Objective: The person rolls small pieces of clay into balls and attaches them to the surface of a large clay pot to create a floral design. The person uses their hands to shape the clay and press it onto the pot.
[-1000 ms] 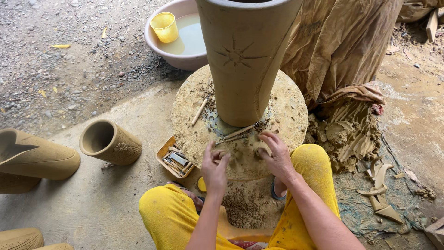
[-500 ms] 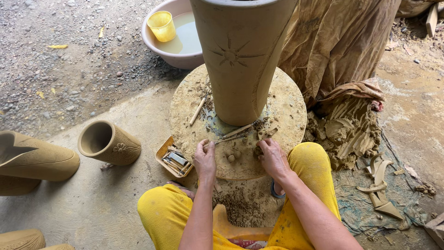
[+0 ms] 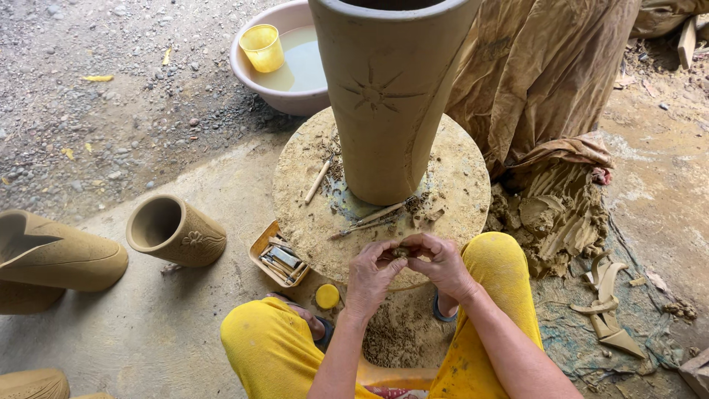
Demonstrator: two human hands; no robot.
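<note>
- Both hands meet at the near edge of the round turntable (image 3: 458, 185): the left hand (image 3: 373, 277) and right hand (image 3: 443, 266) pinch one small lump of clay (image 3: 402, 253) between their fingertips, fingers curled around it, apparently working it into shape.
- Just beyond the hands stands a tall clay vase (image 3: 391, 96), upright, with a sun-like motif cut into its wall.
- The step in hand looks like forming a small piece of clay; any further shaping calls for light, even fingertip pressure so that the lump keeps its form.
- Between the hands and the vase lie thin modelling tools (image 3: 373, 218); a wooden stick (image 3: 319, 179) lies further left.
- Left of the hands sits a small tray of tools (image 3: 277, 258), and beyond it a smaller pot (image 3: 176, 230) lies on its side on the concrete floor.
- Far beyond, a basin of water (image 3: 295, 66) holds a yellow cup (image 3: 262, 46); right of the hands is a heap of clay (image 3: 554, 214) under brown cloth.
</note>
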